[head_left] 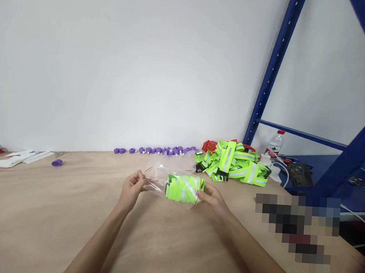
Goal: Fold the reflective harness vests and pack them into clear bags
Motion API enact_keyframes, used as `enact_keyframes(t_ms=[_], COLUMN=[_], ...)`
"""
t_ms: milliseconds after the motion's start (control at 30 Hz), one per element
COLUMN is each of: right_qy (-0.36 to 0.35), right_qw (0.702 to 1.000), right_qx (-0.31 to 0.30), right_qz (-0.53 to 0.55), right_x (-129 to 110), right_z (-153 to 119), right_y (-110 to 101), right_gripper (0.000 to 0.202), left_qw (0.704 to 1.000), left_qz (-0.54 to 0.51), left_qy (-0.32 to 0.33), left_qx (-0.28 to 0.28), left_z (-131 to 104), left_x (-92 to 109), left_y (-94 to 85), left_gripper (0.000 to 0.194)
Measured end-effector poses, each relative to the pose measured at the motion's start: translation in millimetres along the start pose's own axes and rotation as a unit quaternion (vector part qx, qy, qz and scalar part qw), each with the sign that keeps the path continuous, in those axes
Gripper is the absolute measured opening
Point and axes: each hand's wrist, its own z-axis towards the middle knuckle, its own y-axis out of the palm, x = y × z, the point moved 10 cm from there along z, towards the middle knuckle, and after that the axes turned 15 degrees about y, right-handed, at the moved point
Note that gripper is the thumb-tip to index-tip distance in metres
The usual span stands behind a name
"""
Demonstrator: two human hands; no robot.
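Observation:
A rolled neon-yellow reflective strap lies inside a clear plastic bag held up over the table. My left hand pinches the bag's left end between thumb and fingers. At the right end, where a red seal line shows, my right hand grips the bag around the rolled strap. Behind my right hand, a heap of loose yellow reflective straps with black buckles rests on the table. More clear plastic bags lie flat just behind the held one.
Purple rolls line the wall, with one purple piece at the left beside white sheets. A blue metal frame, a red-capped bottle and cables stand right. The right front is pixelated.

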Motion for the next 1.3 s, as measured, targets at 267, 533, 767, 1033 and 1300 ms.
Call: enact_keyframes(t_ms=[267,533,767,1033,1300], right_qy=[0.032,0.015,0.035,0.027,0.016], right_qw=[0.994,0.985,0.984,0.976,0.982], right_qx=[-0.001,0.018,0.027,0.053,0.027], right_qz=[0.109,0.173,0.17,0.211,0.188], right_x=[5.2,17.5,31.6,31.1,20.2], right_z=[-0.9,4.0,5.7,4.2,-0.5], right_y=[-8.4,-10.2,-5.7,-11.5,-6.2], right_gripper=[0.042,0.03,0.03,0.03,0.032], left_qw=[0.995,0.957,0.797,0.782,0.974], left_qz=[0.045,0.291,0.585,0.564,0.131], left_qy=[-0.01,0.013,-0.011,-0.001,0.045], left_qx=[0.089,0.01,-0.152,-0.267,-0.18], left_z=[12.6,130.1,165.3,89.4,-9.4], left_x=[11.5,50.2,-21.0,-97.2,-17.9], left_y=[-37.8,-120.7,-98.6,-34.4,70.8], left_gripper=[0.035,0.016,0.041,0.065,0.059])
